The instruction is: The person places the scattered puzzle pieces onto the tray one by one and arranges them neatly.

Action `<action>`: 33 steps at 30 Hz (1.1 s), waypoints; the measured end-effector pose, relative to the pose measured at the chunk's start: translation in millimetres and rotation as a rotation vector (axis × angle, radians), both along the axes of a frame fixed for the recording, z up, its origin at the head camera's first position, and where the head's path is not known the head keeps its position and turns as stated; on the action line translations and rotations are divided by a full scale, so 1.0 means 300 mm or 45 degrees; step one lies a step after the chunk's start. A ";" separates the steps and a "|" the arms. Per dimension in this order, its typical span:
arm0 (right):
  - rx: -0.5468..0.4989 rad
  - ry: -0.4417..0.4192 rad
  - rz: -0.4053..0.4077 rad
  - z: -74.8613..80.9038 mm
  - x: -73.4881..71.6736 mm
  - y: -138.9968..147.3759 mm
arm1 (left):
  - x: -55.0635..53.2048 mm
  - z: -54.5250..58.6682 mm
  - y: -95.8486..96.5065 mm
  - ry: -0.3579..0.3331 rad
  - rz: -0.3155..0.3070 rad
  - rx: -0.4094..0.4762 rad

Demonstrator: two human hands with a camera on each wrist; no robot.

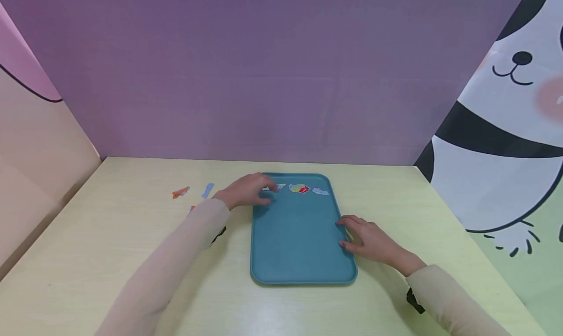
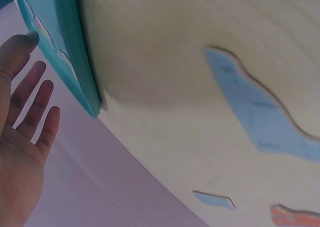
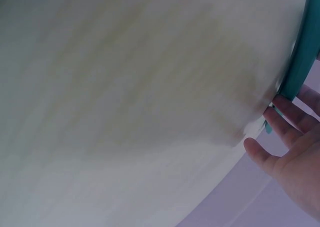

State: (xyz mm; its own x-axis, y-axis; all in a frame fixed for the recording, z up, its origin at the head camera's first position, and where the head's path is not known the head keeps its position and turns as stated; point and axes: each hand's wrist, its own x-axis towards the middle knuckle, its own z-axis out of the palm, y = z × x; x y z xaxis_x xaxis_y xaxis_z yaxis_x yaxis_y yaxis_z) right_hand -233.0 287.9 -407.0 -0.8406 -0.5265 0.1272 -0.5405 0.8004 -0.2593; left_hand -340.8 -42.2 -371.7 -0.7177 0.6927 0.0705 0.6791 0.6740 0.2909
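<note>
A blue-green rectangular tray (image 1: pixel 299 248) lies on the table. Along its far end sit several flat cut-out pieces, among them a yellow and red piece (image 1: pixel 299 188) and a pale blue-white piece (image 1: pixel 320 191). Above the tray's far left corner is my left hand (image 1: pixel 248 190), thumb and fingers apart with nothing between them, partly covering pieces at that end. In the left wrist view its fingers (image 2: pixel 34 99) are fairly straight. My right hand (image 1: pixel 371 238) rests its fingertips against the tray's right rim, fingers spread and slightly bent.
Left of the tray, an orange piece (image 1: pixel 181 193) and a blue piece (image 1: pixel 208 190) lie on the table (image 1: pixel 110 248); another is mostly hidden by the left sleeve (image 1: pixel 176 258). A purple panel (image 1: pixel 264 82) rises behind the table's far edge.
</note>
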 end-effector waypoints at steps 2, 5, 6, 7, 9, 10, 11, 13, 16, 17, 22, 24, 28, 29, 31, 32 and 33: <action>-0.006 0.000 0.000 0.000 0.002 -0.001 | 0.007 0.001 -0.016 0.014 -0.016 0.003; -0.001 0.000 -0.004 0.001 0.004 -0.002 | 0.019 0.005 -0.040 0.051 -0.043 0.006; 0.002 -0.001 -0.005 0.001 0.004 -0.002 | 0.023 0.007 -0.049 0.061 -0.047 0.005; 0.003 -0.001 -0.003 0.001 0.004 -0.003 | 0.027 0.007 -0.059 0.070 -0.048 0.007; 0.004 -0.002 -0.004 0.001 0.003 -0.004 | 0.035 0.007 -0.079 0.085 -0.049 0.009; 0.004 -0.002 -0.004 0.001 0.002 -0.005 | 0.039 0.006 -0.090 0.087 -0.044 0.007; 0.003 -0.002 -0.004 0.001 0.001 -0.005 | 0.043 0.005 -0.102 0.090 -0.043 0.006; 0.000 -0.001 -0.004 0.001 0.000 -0.005 | 0.051 0.002 -0.125 0.093 -0.039 0.010; 0.002 0.003 -0.004 0.000 -0.001 -0.005 | 0.064 -0.003 -0.160 0.107 -0.044 0.004; 0.003 0.005 -0.003 0.000 -0.002 -0.005 | 0.069 -0.004 -0.172 0.108 -0.046 0.006; 0.009 0.010 -0.005 -0.005 -0.004 -0.005 | 0.098 -0.007 -0.230 0.104 -0.034 0.007; 0.011 0.007 -0.006 -0.006 -0.004 -0.005 | 0.111 -0.005 -0.251 0.102 -0.021 -0.001; 0.009 0.007 -0.008 -0.005 -0.005 -0.003 | 0.134 -0.004 -0.293 0.100 -0.003 -0.019; 0.009 0.008 -0.007 -0.005 -0.005 -0.002 | 0.140 -0.005 -0.304 0.100 -0.003 -0.023; 0.005 0.010 -0.004 -0.005 -0.006 -0.002 | 0.154 -0.007 -0.324 0.089 -0.002 -0.018; 0.003 0.011 -0.002 -0.004 -0.006 -0.002 | 0.160 -0.009 -0.333 0.084 -0.002 -0.013; 0.003 0.010 -0.003 -0.004 -0.006 -0.003 | 0.166 -0.011 -0.343 0.080 0.002 -0.009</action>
